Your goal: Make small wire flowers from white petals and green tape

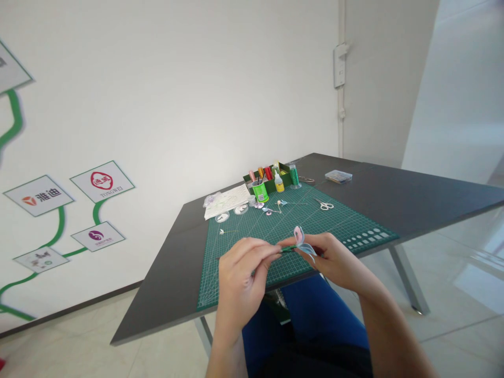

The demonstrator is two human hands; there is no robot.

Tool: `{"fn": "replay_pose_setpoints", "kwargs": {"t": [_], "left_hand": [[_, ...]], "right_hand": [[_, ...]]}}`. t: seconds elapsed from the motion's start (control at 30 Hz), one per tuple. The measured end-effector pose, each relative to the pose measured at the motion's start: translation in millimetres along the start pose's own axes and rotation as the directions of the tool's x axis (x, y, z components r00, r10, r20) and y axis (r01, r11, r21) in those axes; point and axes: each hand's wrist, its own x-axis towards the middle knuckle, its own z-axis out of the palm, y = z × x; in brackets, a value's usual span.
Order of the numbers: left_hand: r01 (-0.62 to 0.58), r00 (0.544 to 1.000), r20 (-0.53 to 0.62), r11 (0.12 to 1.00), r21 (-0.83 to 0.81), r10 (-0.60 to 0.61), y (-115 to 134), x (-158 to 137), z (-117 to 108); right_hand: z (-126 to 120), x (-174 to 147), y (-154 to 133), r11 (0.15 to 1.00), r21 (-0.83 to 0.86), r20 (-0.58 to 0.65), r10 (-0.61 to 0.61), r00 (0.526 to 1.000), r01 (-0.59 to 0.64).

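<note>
A small artificial flower (300, 237) with pink and pale blue petals is held over the front of the green cutting mat (252, 231). My left hand (246, 273) pinches its green-wrapped stem (289, 249) between thumb and fingers. On the other side, my right hand (334, 257) is closed around the stem just by the petals, its fingertips partly hidden behind them. Farther back on the mat lie other small flower pieces (269, 210) on thin stems. A pair of white-handled scissors (325, 205) rests to the right of those.
A dark green box (271, 184) of coloured thread spools stands at the back, with a green cup (260, 192), a glue bottle (279, 182) and a green spool (294, 176) near it. White sheets (227, 201) lie left; a clear case (338, 176) sits right on the black table (169, 268).
</note>
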Motion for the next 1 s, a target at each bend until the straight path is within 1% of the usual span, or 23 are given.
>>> {"fn": "replay_pose_setpoints", "kwargs": {"t": [0.1,0.23,0.33,0.43,0.7,0.8,1.0], "left_hand": [[0.027,0.998,-0.053,0.999,0.025,-0.026,-1,0,0],[0.068,0.993,-0.104,0.995,0.075,-0.060,-5,-1,1],[0.080,0.985,-0.159,0.988,0.129,-0.059,-11,-1,2],[0.095,0.975,-0.213,0.982,0.165,-0.058,-16,-1,3],[0.107,0.968,-0.243,0.973,0.207,-0.055,-23,-1,4],[0.109,0.965,-0.257,0.967,0.230,-0.047,-24,-1,4],[0.129,0.955,-0.291,0.958,0.257,-0.051,-26,0,4]], "right_hand": [[3,1,1,1.000,-0.009,0.061,0.014,0.998,-0.014],[4,0,0,0.999,-0.030,0.078,0.038,0.996,-0.035],[4,-1,-2,0.999,-0.025,0.093,0.041,0.995,-0.039],[4,-2,-5,0.999,-0.011,0.136,0.044,0.990,-0.043],[2,-7,-13,0.998,0.037,0.232,0.034,0.972,-0.044],[0,-10,-13,0.999,0.036,0.243,0.011,0.970,-0.020],[-3,-14,-21,0.994,0.071,0.226,-0.101,0.969,0.087]]}}
